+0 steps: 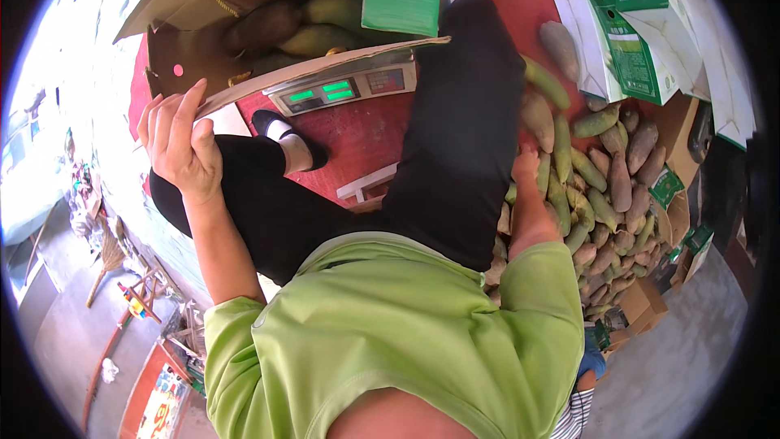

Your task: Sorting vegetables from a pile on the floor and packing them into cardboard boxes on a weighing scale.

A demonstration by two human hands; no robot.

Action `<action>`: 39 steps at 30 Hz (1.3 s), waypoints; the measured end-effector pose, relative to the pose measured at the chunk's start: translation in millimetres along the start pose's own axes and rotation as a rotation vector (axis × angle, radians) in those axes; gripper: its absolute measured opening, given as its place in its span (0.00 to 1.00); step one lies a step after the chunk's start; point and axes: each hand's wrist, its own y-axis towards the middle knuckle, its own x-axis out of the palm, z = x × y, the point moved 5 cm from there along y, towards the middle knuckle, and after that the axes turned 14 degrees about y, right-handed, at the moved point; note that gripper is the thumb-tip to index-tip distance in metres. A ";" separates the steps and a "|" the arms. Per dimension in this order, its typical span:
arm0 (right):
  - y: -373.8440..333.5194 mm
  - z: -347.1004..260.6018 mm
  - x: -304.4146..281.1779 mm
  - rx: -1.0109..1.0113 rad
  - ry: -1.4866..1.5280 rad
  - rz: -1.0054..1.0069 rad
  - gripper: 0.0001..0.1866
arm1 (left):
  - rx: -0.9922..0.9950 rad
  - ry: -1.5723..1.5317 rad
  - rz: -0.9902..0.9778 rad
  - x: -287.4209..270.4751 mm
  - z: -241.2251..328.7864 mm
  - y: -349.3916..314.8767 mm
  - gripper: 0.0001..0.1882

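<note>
My left hand (pixel 180 140) is at the near left corner of an open cardboard box (pixel 268 81), with its flap between thumb and fingers. Inside the box lie several large green and brownish roots (pixel 329 12), radish-like in shape. The box rests on a scale (pixel 345 91) with lit green displays, partly hidden beneath it. Beside my right thigh, my right hand (pixel 526 164) reaches down at the edge of a big pile of long green and pinkish-brown roots (pixel 621 183). Its fingers are mostly hidden, so whether it grips one of them cannot be made out.
Green and white cartons (pixel 634 41) stand at the far right, behind the pile. A green box panel (pixel 400 2) hangs over the open box. Red flooring (pixel 357 142) shows between my legs. A broom (pixel 106 260) lies at the left. Someone in striped clothing (pixel 575 415) is at the lower right.
</note>
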 end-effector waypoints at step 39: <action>-357.2 -429.2 -240.5 -1.566 0.729 -0.485 0.28 | 0.021 -0.311 0.134 -22.0 -16.6 -2.0 0.16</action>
